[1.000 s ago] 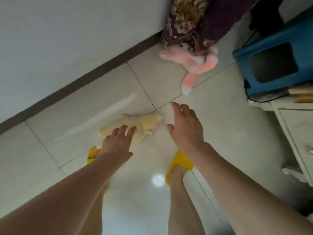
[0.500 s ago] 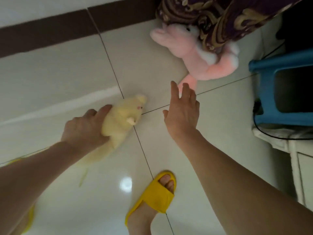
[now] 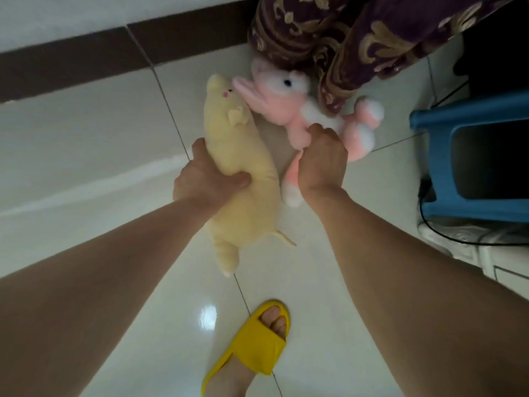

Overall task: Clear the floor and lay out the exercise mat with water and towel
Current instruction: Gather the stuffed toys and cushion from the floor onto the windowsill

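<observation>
A pale yellow plush toy (image 3: 237, 167) hangs lengthwise above the white tiled floor (image 3: 86, 133), head pointing away from me. My left hand (image 3: 206, 176) is shut around its middle. To its right is a pink and white plush rabbit (image 3: 274, 107), its head touching the yellow toy's head. My right hand (image 3: 322, 159) is closed in a fist on the rabbit's body, with the rabbit's pink tail or leg hanging below my wrist. No mat, water or towel is in view.
A purple and gold patterned fabric (image 3: 357, 32) hangs down just behind the rabbit. A blue plastic stool (image 3: 429, 173) stands at the right with a black cable (image 3: 446, 236) and white furniture beside it. My foot in a yellow slipper (image 3: 252, 348) stands on the tiles. A dark skirting board (image 3: 71, 64) runs along the wall.
My left hand has lifted the yellow toy off the floor and carried it forward. My right hand, open before, has reached the pink rabbit and closed on it.
</observation>
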